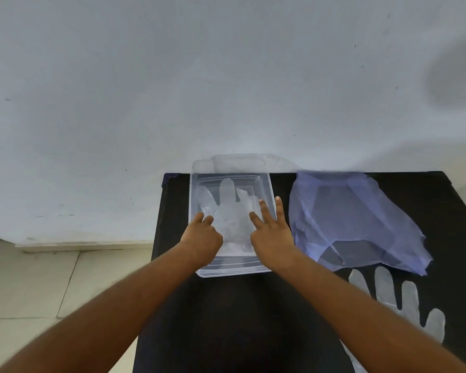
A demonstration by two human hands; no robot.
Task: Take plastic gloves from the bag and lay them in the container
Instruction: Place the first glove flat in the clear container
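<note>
A clear plastic container (270, 192) stands on the black table. Thin clear plastic gloves (232, 208) lie inside it, fingers pointing away from me. My left hand (203, 238) rests on the gloves' left side, its fingers curled and pinching the film. My right hand (272, 232) lies flat over the container's right side, fingers spread and pressing on the gloves. To the right, a crumpled translucent blue bag (355, 219) lies on the table. Another clear glove (404, 294) lies flat in front of the bag, partly hidden by my right forearm.
The container's clear lid (242, 161) leans behind it against the white wall (172, 76). The black table (226, 319) ends at its left edge just beside the container, with a tiled floor (38, 286) below.
</note>
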